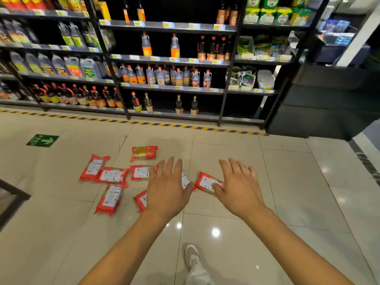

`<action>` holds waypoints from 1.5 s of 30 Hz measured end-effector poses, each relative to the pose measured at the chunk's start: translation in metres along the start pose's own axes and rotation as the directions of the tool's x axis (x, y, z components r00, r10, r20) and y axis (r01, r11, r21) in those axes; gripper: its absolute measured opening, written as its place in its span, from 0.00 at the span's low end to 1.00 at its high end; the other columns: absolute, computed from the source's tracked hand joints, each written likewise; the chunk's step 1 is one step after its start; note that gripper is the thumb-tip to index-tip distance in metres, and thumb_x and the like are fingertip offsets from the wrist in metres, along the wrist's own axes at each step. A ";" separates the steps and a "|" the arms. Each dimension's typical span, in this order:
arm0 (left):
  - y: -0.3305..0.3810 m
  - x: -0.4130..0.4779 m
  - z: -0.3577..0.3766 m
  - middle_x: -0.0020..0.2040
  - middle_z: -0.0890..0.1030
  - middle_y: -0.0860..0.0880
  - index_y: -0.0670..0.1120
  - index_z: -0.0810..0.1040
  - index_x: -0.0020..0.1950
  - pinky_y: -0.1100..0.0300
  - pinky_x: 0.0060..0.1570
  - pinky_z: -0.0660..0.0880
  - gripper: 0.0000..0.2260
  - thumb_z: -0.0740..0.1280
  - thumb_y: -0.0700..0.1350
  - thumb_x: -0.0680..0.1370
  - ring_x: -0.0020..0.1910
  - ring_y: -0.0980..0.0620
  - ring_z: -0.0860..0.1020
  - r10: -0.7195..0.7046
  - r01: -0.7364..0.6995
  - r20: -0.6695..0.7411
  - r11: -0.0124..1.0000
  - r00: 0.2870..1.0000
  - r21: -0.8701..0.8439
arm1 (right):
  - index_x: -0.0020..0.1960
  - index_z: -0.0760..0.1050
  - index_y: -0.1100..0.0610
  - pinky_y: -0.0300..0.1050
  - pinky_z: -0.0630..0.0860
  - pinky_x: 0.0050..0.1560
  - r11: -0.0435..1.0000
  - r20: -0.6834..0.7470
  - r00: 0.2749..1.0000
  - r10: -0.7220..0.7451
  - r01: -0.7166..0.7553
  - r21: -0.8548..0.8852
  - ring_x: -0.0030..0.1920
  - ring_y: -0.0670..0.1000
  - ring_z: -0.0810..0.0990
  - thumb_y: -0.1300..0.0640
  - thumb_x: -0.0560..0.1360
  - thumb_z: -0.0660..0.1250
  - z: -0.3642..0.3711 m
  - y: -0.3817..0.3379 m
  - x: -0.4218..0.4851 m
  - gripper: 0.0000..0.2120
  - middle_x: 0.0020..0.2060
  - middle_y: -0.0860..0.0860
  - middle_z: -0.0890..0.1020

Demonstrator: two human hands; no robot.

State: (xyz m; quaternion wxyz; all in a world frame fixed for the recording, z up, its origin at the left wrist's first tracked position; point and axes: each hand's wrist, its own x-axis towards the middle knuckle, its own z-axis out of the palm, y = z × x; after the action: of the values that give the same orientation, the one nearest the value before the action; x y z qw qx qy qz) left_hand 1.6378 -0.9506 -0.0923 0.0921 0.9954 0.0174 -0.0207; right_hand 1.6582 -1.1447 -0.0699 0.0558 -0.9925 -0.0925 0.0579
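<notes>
Head view: red packet [206, 182] beside right hand [239, 188], long axis diagonal, down-rightward.

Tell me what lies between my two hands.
In the head view, two red packets lie on the floor: the left packet shows past the left hand, the right packet partly behind the thumb of the right hand.

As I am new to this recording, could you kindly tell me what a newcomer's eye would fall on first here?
First come the red packets scattered on the pale tiled floor in the middle of the view. The left hand and right hand reach out over them with fingers spread. Behind stand dark shelves lined with bottles, and a green arrow sign is stuck to the floor at the left.
</notes>
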 end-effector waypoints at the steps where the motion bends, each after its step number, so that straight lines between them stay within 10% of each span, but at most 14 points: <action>1: -0.002 0.016 0.008 0.84 0.56 0.45 0.48 0.55 0.84 0.41 0.79 0.50 0.34 0.50 0.65 0.82 0.83 0.41 0.54 -0.018 0.018 0.013 1.000 1.000 -0.005 | 0.82 0.53 0.50 0.58 0.51 0.78 1.000 0.020 1.000 -0.005 0.005 -0.021 0.80 0.56 0.56 0.39 0.82 0.57 0.002 0.006 0.016 0.33 0.81 0.54 0.59; 23: -0.031 0.301 0.141 0.81 0.65 0.42 0.46 0.61 0.82 0.38 0.78 0.58 0.34 0.59 0.64 0.82 0.80 0.38 0.63 -0.189 0.191 0.244 0.981 0.951 0.013 | 0.82 0.55 0.52 0.55 0.60 0.75 0.999 0.290 0.957 -0.027 0.035 -0.021 0.76 0.56 0.65 0.39 0.81 0.59 0.107 0.099 0.329 0.34 0.77 0.53 0.67; 45: -0.134 0.470 0.731 0.78 0.66 0.44 0.48 0.61 0.78 0.42 0.73 0.66 0.30 0.60 0.61 0.81 0.74 0.40 0.68 -0.412 0.425 0.515 0.900 0.752 0.099 | 0.82 0.51 0.54 0.56 0.64 0.72 0.998 0.612 0.791 0.012 0.032 -0.060 0.73 0.60 0.69 0.34 0.75 0.65 0.700 0.247 0.579 0.45 0.75 0.56 0.68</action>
State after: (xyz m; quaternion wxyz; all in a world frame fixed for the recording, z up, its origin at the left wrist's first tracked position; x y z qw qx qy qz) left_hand 2.0748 -0.9391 -0.8551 0.0982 0.9209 0.2139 -0.3107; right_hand 2.1792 -1.2062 -0.8511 -0.0102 -0.9212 -0.1128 0.3723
